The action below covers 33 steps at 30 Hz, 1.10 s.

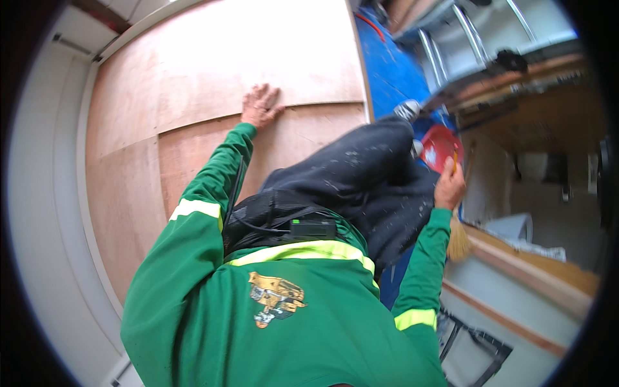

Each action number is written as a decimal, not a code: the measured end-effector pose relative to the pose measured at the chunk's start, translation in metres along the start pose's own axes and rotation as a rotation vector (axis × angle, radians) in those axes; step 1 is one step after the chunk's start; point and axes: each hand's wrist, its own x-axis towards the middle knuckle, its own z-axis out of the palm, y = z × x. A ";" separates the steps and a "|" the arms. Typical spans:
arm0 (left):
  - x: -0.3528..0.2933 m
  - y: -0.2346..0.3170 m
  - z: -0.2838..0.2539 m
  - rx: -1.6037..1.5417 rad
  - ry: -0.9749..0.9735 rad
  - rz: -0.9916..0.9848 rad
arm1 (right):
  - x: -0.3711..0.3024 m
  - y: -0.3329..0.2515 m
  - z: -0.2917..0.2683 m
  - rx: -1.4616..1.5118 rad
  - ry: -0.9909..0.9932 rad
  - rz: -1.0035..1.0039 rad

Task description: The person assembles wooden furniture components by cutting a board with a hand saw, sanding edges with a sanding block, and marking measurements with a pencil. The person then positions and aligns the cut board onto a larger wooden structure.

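Observation:
My left hand [261, 106] lies flat on a pale plywood sheet [213, 71], fingers spread, just above the sheet's lower edge. Below that edge, and against a seam on its left, is a browner plywood panel [193, 158]. Off to the right, away from the wood, my right hand [449, 187] is closed round a thin yellow-orange stick that looks like a pencil [455, 157]. Beyond that hand sits a red bowl-shaped thing [438, 143]. Straw broom bristles [459, 242] show just below my right wrist.
Blue sheeting [393, 74] covers the floor at the upper right, near my shoe [407, 109]. A metal ladder [474, 39] lies beyond it. At the right, a wooden-edged opening [529, 267] looks onto a lower space. A white wall [48, 193] runs along the left.

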 end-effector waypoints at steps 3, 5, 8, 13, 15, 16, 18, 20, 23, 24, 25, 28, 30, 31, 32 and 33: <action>-0.045 -0.020 -0.038 -0.003 -0.013 0.060 | -0.013 0.010 -0.007 0.018 0.121 0.007; -0.079 -0.082 -0.055 0.042 0.051 -0.054 | -0.021 0.018 -0.012 0.030 0.123 0.125; -0.119 -0.157 -0.085 0.145 0.020 -0.393 | -0.038 0.023 -0.023 0.023 0.251 0.229; -0.195 -0.289 -0.101 0.225 0.208 -0.653 | -0.052 -0.002 -0.048 -0.038 0.206 0.155; -0.214 -0.324 -0.104 0.177 0.247 -0.801 | -0.046 -0.034 -0.048 -0.067 0.151 0.120; -0.214 -0.333 -0.102 0.237 0.294 -0.737 | -0.040 -0.064 -0.038 -0.032 0.128 0.061; -0.218 -0.337 -0.100 0.239 0.289 -0.681 | -0.037 -0.136 -0.016 -0.032 -0.028 -0.012; -0.209 -0.328 -0.105 0.230 0.350 -0.616 | -0.039 -0.215 0.027 -0.057 -0.222 -0.150; -0.201 -0.336 -0.125 0.005 0.314 -0.525 | -0.055 -0.298 0.108 -0.065 -0.578 -0.324; -0.195 -0.337 -0.136 -0.071 0.410 -0.466 | -0.061 -0.298 0.148 -0.070 -0.590 -0.480; -0.190 -0.349 -0.151 -0.144 0.379 -0.450 | -0.069 -0.313 0.177 -0.097 -0.689 -0.518; -0.185 -0.390 -0.172 -0.360 0.398 -0.362 | -0.095 -0.332 0.260 -0.349 -0.946 -0.544; -0.171 -0.393 -0.178 -0.379 0.452 -0.400 | -0.117 -0.338 0.291 -0.448 -0.987 -0.630; -0.165 -0.395 -0.185 -0.376 0.482 -0.427 | -0.127 -0.347 0.301 -0.453 -1.008 -0.642; -0.162 -0.394 -0.181 -0.316 0.512 -0.372 | -0.134 -0.356 0.302 -0.441 -0.983 -0.632; -0.157 -0.403 -0.185 -0.299 0.534 -0.329 | -0.140 -0.364 0.305 -0.424 -0.963 -0.620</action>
